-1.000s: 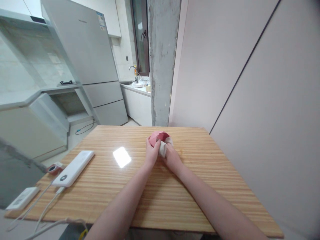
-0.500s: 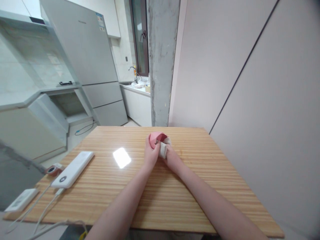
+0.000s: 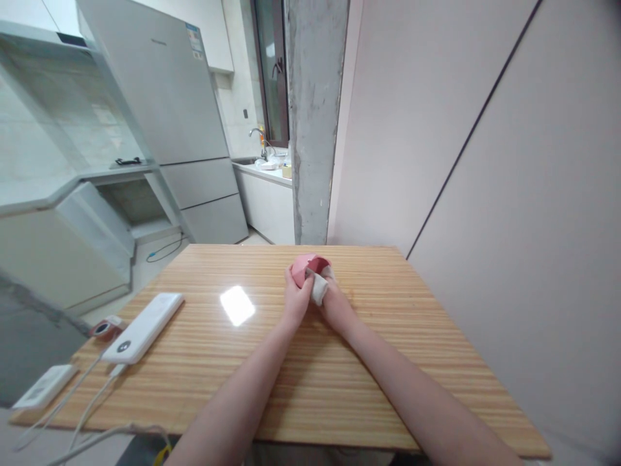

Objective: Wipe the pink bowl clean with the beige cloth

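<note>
A pink bowl-like piece (image 3: 301, 266), its opening tilted toward me, is held near the far edge of the wooden table (image 3: 233, 382). My left hand (image 3: 297, 294) grips it at the left side, fingers behind it and thumb near the rim. A pale grey-white cloth (image 3: 319, 289) is bunched at the right side of the opening. My right hand (image 3: 336, 303) is closed on this cloth, pressing it against the pink piece; most of its fingertips are hidden.
On the table's left lie a white power bank (image 3: 143, 328) with cables plugged in, a white flat box (image 3: 44, 386) and a small reddish-brown roll (image 3: 103, 329). A grey pillar (image 3: 316, 123), a fridge (image 3: 158, 84) and a pale wall (image 3: 485, 213) stand beyond.
The pink piece has turned and shifted very slightly to the right with both hands. The cloth's loose end has moved a little. Both grips stay the same.
</note>
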{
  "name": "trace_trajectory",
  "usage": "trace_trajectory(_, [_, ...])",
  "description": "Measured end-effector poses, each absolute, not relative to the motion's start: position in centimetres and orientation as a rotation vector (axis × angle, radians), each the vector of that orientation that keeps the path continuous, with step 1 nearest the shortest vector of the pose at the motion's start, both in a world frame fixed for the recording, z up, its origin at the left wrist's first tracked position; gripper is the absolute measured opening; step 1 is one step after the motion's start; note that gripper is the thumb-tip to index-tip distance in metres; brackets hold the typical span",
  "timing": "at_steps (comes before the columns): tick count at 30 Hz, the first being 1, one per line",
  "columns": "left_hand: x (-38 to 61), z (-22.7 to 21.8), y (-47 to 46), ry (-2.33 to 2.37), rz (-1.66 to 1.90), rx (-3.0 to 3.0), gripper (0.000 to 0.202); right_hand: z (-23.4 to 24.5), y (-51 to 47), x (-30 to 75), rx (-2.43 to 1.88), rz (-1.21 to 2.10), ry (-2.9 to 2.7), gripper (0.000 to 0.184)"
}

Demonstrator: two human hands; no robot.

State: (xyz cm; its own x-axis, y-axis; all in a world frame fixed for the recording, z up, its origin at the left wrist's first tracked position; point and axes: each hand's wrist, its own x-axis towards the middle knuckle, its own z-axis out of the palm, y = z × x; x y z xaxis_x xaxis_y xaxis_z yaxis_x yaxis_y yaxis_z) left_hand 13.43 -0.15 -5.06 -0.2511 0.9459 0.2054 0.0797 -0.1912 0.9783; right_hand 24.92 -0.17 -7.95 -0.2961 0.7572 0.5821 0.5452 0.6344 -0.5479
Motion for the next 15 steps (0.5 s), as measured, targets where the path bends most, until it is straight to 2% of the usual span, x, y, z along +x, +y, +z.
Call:
trace_trajectory(5, [10.4,-4.6,0.9,1.323,1.311,1.612,0.049,-8.2,0.5,25.7,-1.075,0.104,-2.270,0.027])
trace_trajectory(10, [12.3,-5.7,0.7,1.253,1.390,1.304,0.077,-7.9,0.1,25.9,-1.140,0.144,-2.134,0.030])
trace_trajectory(15, [13.0,-5.4,0.4,1.254,1.510,1.194,0.054,-7.3,-0.3,25.7,-1.022,0.221,-2.042,0.036])
